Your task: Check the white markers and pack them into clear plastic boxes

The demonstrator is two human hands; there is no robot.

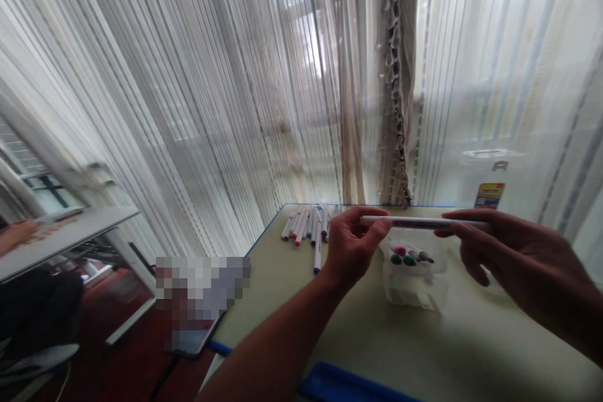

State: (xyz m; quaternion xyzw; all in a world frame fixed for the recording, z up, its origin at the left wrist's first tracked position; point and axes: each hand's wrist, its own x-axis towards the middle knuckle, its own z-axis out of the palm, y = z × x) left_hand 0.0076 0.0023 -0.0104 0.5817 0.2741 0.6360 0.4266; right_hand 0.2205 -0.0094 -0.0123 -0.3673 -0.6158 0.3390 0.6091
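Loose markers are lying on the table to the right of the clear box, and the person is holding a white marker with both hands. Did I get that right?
Not quite: the loose markers lie to the left of the clear box, as the head view shows. The left hand and right hand do hold a white marker.

A pen (417, 223) bars the gap between left hand (353, 245) and right hand (513, 264); box (431, 271) below, markers (309, 226) left; table (490, 342) nearer is free.
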